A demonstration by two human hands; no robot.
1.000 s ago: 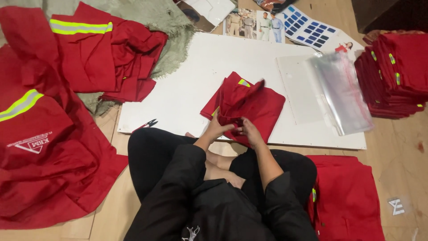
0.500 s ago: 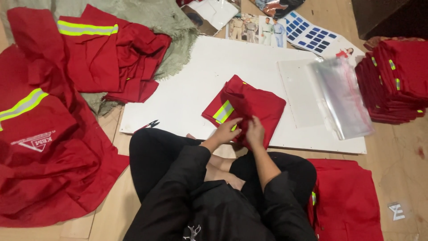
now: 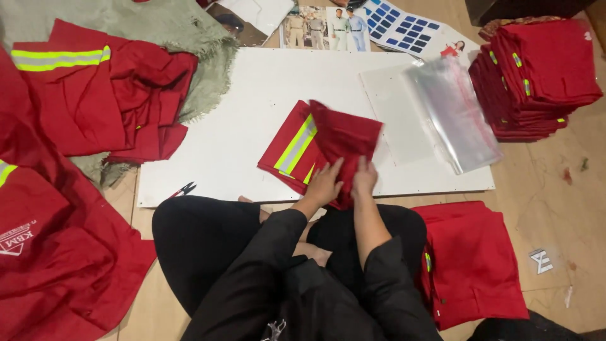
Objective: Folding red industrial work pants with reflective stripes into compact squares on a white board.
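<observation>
The garment (image 3: 319, 148) is red cloth with a yellow and grey reflective stripe, folded into a rough square and lying on the near part of the white board (image 3: 252, 101), just in front of the person's knees; its right half is a plain red flap laid over the striped part, the flap's top edge slightly blurred; the left hand (image 3: 325, 183) rests on the garment's near edge, fingers bent and closed on the cloth; the right hand (image 3: 365, 177) lies just beside it, touching the flap, fingers curled down over the fabric, though how tightly it pinches cannot be told; both forearms come out of black sleeves; to the right on the board lie clear bags (image 3: 442, 110), near the garment but apart; a stack (image 3: 536, 76) of folded red garments stands on the floor further right; loose red clothes (image 3: 101, 95) are heaped at left; small snips (image 3: 182, 189) lie at the board's near left edge.
</observation>
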